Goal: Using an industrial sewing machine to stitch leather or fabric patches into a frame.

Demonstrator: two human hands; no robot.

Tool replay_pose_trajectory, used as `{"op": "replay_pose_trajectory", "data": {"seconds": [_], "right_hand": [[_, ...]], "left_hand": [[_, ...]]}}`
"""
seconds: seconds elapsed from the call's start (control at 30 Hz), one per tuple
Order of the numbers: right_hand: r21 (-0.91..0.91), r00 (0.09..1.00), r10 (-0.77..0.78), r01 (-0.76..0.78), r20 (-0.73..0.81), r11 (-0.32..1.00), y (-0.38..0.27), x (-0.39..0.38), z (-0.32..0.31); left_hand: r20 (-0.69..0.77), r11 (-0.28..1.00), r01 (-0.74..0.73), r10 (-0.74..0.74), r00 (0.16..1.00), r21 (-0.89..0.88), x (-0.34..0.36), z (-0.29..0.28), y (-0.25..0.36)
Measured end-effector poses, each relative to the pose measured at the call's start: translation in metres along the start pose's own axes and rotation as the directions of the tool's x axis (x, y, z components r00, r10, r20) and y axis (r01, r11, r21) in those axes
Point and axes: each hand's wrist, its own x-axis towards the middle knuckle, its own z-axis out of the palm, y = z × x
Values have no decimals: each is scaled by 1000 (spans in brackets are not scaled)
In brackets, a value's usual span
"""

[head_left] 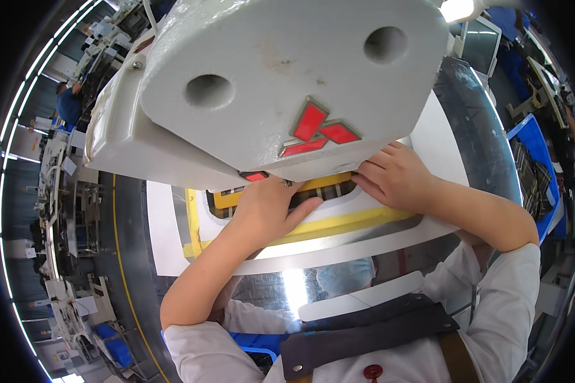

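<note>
Under the white machine head [294, 64], a plaid fabric piece [329, 191] lies with a yellow template [319, 180] on it, on a white board [172, 262] edged with yellow tape [313, 223]. My left hand [268, 210] rests over the piece's left part, thumb stretched out to the right; its other fingertips are partly hidden by the machine head. My right hand [396, 179] lies at the piece's right end, fingers apart and bent, tips touching it by the machine's lower edge.
A blue bin [536, 153] of plaid fabric stands at the right beside the metal table [473, 115], with a monitor [479, 48] behind. At far left a person in blue [69, 102] is among other machines. Another blue bin [255, 345] sits below the near edge.
</note>
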Motion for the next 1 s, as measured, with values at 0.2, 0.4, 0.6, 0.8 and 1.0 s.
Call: {"op": "replay_pose_trajectory", "data": {"seconds": [0.2, 0.4, 0.6, 0.8, 1.0], "right_hand": [[65, 941, 280, -296, 188, 953, -12, 7, -25], [22, 906, 272, -295, 325, 955, -20, 19, -31], [78, 992, 63, -71, 106, 994, -9, 8, 0], [-18, 995, -55, 56, 83, 998, -11, 19, -9], [-124, 988, -5, 24, 152, 992, -16, 17, -43]], "left_hand": [[59, 985, -44, 55, 997, -168, -10, -7, 10], [155, 827, -391, 484, 861, -404, -82, 7, 96], [132, 857, -397, 458, 879, -327, -78, 11, 75], [115, 872, -413, 453, 884, -261, -90, -10, 67], [127, 865, -371, 433, 893, -339, -105, -45, 62]]}}
